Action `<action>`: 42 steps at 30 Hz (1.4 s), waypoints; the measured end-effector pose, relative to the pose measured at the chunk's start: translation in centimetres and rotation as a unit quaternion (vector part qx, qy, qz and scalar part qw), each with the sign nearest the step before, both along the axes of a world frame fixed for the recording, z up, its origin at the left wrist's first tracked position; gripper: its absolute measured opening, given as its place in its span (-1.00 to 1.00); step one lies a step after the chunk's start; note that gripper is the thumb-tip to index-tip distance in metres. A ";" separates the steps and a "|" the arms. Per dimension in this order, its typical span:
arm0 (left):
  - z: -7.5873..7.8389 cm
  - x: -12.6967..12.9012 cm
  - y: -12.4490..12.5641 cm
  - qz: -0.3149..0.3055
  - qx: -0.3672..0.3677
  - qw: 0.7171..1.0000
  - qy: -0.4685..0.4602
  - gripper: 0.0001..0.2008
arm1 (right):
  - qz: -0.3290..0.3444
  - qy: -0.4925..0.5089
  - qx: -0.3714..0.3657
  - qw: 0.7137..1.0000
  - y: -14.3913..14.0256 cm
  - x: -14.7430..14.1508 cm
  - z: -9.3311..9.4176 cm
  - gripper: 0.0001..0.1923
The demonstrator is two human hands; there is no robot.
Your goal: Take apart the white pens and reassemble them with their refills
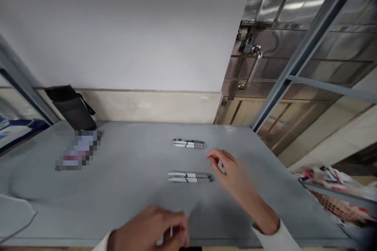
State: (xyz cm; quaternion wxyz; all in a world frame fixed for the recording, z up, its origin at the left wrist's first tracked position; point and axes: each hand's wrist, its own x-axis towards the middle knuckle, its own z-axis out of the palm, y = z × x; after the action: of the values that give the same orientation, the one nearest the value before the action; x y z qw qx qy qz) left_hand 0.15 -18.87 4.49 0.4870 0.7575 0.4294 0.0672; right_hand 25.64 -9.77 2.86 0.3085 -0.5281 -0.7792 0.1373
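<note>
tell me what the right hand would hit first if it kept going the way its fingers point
The right hand points up and left across the grey table, its fingertips between the two pairs of pens. Going straight on, it would probably meet the right end of the far pair of pens first, though depth is hard to judge.

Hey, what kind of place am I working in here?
Probably a plain workroom or storeroom, hard to say more: a grey worktable against a bare wall, a padlocked steel door beside it, and pairs of pens laid out near your right hand.
</note>
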 end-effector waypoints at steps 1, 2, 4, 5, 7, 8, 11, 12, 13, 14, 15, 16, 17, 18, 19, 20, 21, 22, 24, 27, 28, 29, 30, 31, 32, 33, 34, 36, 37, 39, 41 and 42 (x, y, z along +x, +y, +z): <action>1.0 0.6 1.8 0.026 0.037 0.999 0.002 -0.80 | -0.008 -0.006 0.017 1.000 1.1 0.0 -0.4 -0.85; 1.7 1.2 3.6 0.030 0.057 0.998 -0.009 -0.78 | -0.011 -0.009 0.034 0.999 2.2 0.0 -0.7 -0.85; 2.3 2.1 7.1 0.028 0.093 0.994 -0.041 -0.77 | 0.000 -0.015 0.068 0.998 4.2 -0.1 -1.5 -0.84; 2.0 2.5 8.8 0.043 0.125 0.990 -0.054 -0.76 | 0.003 -0.014 0.082 0.997 5.1 -0.1 -1.8 -0.83; 0.5 3.4 12.0 0.078 0.185 0.977 -0.075 -0.79 | -0.001 -0.011 0.105 0.994 6.7 -0.2 -2.5 -0.83; -0.6 3.8 13.4 0.103 0.225 0.965 -0.086 -0.80 | -0.006 -0.012 0.112 0.994 7.3 -0.2 -2.9 -0.83; -3.8 4.3 16.6 0.141 0.310 0.936 -0.086 -0.83 | -0.002 -0.016 0.119 0.993 8.1 -0.1 -3.7 -0.83; -4.6 4.2 17.2 0.143 0.338 0.928 -0.067 -0.84 | 0.003 -0.019 0.117 0.993 8.1 0.0 -3.9 -0.83; -5.2 4.0 17.6 0.143 0.364 0.919 -0.048 -0.85 | 0.010 -0.023 0.116 0.993 7.9 0.0 -4.0 -0.83; -5.6 3.7 17.9 0.139 0.384 0.912 -0.039 -0.85 | 0.017 -0.027 0.114 0.993 7.8 0.0 -4.1 -0.83; -5.9 3.3 18.0 0.138 0.399 0.906 -0.034 -0.86 | 0.024 -0.033 0.112 0.993 7.6 -0.1 -4.2 -0.82; -5.9 2.9 18.0 0.130 0.413 0.901 -0.028 -0.86 | 0.030 -0.039 0.110 0.993 7.4 -0.1 -4.2 -0.82; -5.9 2.6 18.0 0.119 0.429 0.895 -0.022 -0.85 | 0.036 -0.045 0.107 0.993 7.3 -0.2 -4.2 -0.81; -5.8 2.3 18.0 0.110 0.444 0.889 -0.017 -0.85 | 0.040 -0.049 0.105 0.992 7.2 -0.3 -4.3 -0.81; -5.7 2.0 18.0 0.103 0.459 0.882 -0.013 -0.85 | 0.043 -0.052 0.103 0.992 7.2 -0.3 -4.3 -0.80; -5.6 1.9 18.0 0.098 0.472 0.876 -0.008 -0.85 | 0.046 -0.054 0.101 0.992 7.2 -0.4 -4.4 -0.80; -5.6 1.8 18.0 0.094 0.482 0.871 -0.004 -0.85 | 0.048 -0.055 0.100 0.992 7.2 -0.4 -4.5 -0.80; -5.6 1.8 18.0 0.089 0.489 0.868 -0.001 -0.86 | 0.050 -0.055 0.099 0.992 7.3 -0.4 -4.6 -0.80; -5.7 1.9 18.1 0.076 0.494 0.866 0.007 -0.87 | 0.051 -0.056 0.100 0.992 7.4 -0.3 -4.7 -0.80; -6.0 1.9 18.2 0.056 0.489 0.871 0.013 -0.87 | 0.056 -0.054 0.104 0.991 7.6 -0.1 -5.0 -0.80; -6.0 1.9 18.2 0.051 0.486 0.872 0.015 -0.87 | 0.058 -0.053 0.106 0.991 7.7 0.0 -5.0 -0.81; -6.1 1.9 18.2 0.049 0.485 0.873 0.015 -0.87 | 0.058 -0.053 0.107 0.991 7.7 0.0 -5.1 -0.82; -6.1 1.9 18.2 0.046 0.484 0.874 0.016 -0.88 | 0.058 -0.054 0.108 0.991 7.8 0.1 -5.1 -0.82; -6.2 1.8 18.2 0.045 0.483 0.874 0.017 -0.88 | 0.057 -0.055 0.109 0.991 7.8 0.1 -5.1 -0.82; -6.2 1.8 18.2 0.044 0.482 0.875 0.017 -0.87 | 0.055 -0.056 0.110 0.991 7.9 0.1 -5.2 -0.82; -6.2 1.8 18.2 0.044 0.481 0.876 0.017 -0.87 | 0.053 -0.057 0.112 0.991 7.9 0.1 -5.2 -0.82; -6.3 1.8 18.2 0.043 0.480 0.876 0.016 -0.87 | 0.052 -0.060 0.113 0.990 8.0 0.1 -5.3 -0.82; -6.3 1.8 18.3 0.040 0.479 0.877 0.013 -0.87 | 0.050 -0.064 0.116 0.990 8.1 0.2 -5.4 -0.82; -6.3 1.8 18.3 0.040 0.479 0.877 0.011 -0.88 | 0.050 -0.066 0.116 0.990 8.2 0.2 -5.4 -0.83; -6.3 1.8 18.4 0.037 0.478 0.878 0.008 -0.89 | 0.051 -0.067 0.119 0.989 8.3 0.2 -5.5 -0.84; -6.4 1.8 18.4 0.034 0.475 0.879 0.005 -0.90 | 0.050 -0.069 0.121 0.989 8.3 0.3 -5.6 -0.84; -6.4 1.8 18.4 0.032 0.474 0.880 0.003 -0.91 | 0.049 -0.070 0.121 0.989 8.3 0.3 -5.6 -0.84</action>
State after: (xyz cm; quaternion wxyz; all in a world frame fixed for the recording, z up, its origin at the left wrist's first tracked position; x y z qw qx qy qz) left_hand 1.91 -0.43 -1.87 0.0661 0.8841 0.3717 0.2753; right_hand 25.93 -1.44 -2.77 0.3080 -0.4562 -0.8347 0.0194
